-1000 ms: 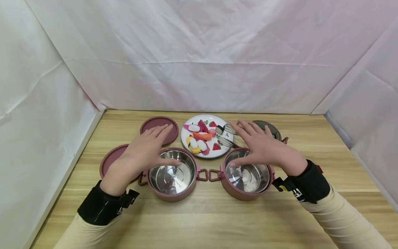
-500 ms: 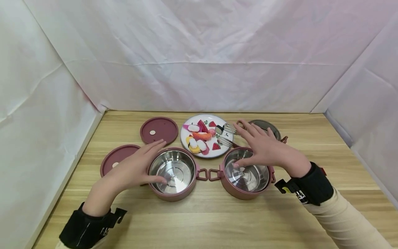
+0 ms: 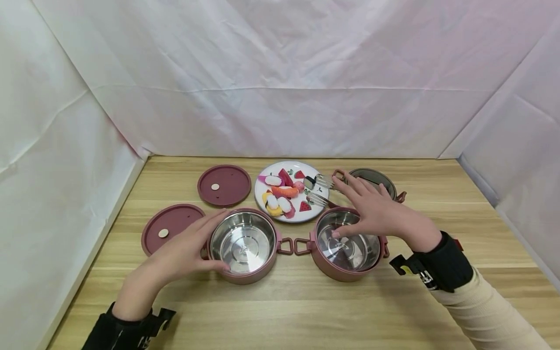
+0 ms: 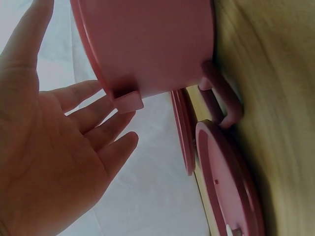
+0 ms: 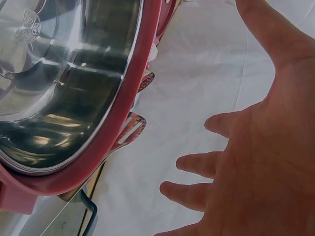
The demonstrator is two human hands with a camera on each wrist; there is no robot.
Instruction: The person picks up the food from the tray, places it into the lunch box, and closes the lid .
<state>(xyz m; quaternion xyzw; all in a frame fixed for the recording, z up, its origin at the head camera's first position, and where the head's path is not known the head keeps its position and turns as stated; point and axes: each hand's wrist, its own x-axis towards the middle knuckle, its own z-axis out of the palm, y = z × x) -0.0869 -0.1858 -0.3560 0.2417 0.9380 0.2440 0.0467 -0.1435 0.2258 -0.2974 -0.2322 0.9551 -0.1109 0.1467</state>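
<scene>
In the head view, two pink pots with steel insides stand side by side, the left pot (image 3: 244,248) and the right pot (image 3: 347,255). My left hand (image 3: 185,250) is at the left pot's left edge, thumb over the near side of the rim. The left wrist view has its fingers (image 4: 91,115) loosely extended by the pot's rim and side handle; contact is unclear. Over the right pot hovers my right hand (image 3: 376,214), fingers spread, holding nothing. Seen from the right wrist, that palm (image 5: 261,162) is apart from the pot's rim (image 5: 129,93).
Two maroon lids (image 3: 224,187) lie left and behind the left pot. A white plate (image 3: 309,168) behind the pots bears toy sushi pieces (image 3: 284,191) and a fork (image 3: 318,199). A dark round pan-like thing (image 3: 372,176) is partly hidden by my right hand.
My left hand has moved left and toward me, from above the left pot to its left edge, uncovering both lids. My right hand has drifted slightly right.
</scene>
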